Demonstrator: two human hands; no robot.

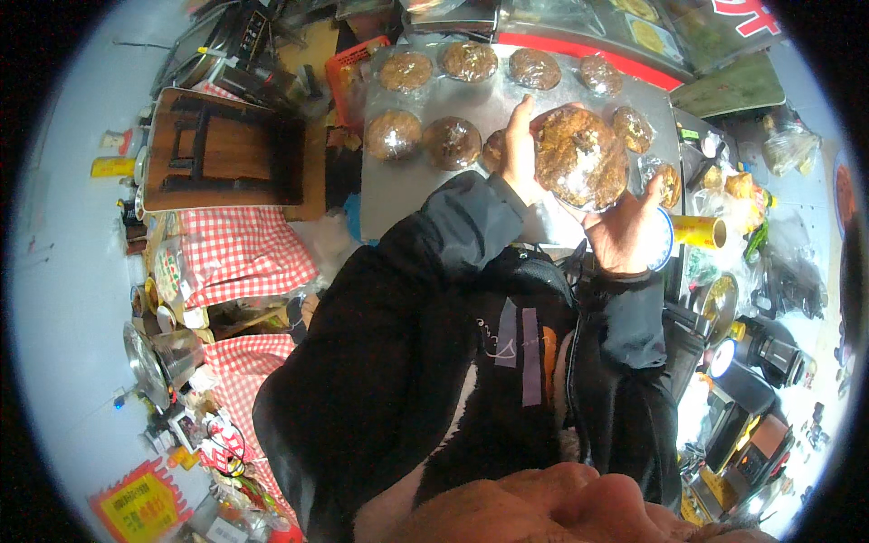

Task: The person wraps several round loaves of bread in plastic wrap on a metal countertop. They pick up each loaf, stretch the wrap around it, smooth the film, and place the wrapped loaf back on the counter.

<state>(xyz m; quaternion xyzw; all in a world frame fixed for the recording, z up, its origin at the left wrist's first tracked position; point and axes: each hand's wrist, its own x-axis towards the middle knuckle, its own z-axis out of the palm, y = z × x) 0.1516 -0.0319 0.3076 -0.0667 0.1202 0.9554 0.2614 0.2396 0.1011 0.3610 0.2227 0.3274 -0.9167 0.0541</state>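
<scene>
Between my two hands is a round, brown, lumpy food cake (582, 161) in shiny clear wrap, held up over a metal tabletop (412, 206). My left hand (520, 156) grips its left side, thumb or finger pointing up. My right hand (625, 231) supports it from the lower right; some of its fingers are hidden beneath the cake. Similar wrapped brown cakes (453, 143) lie in rows on the metal surface, with several more at the far side (470, 61). One behind my left hand is partly covered.
A yellow tube (701, 232) sticks out beside a blue-rimmed white round shape right of my right hand. A red plastic basket (348, 81) stands at the tabletop's left edge. Left are a wooden folding table (235, 154) and red checked cloth (240, 253). Plastic bags (789, 145) hang right.
</scene>
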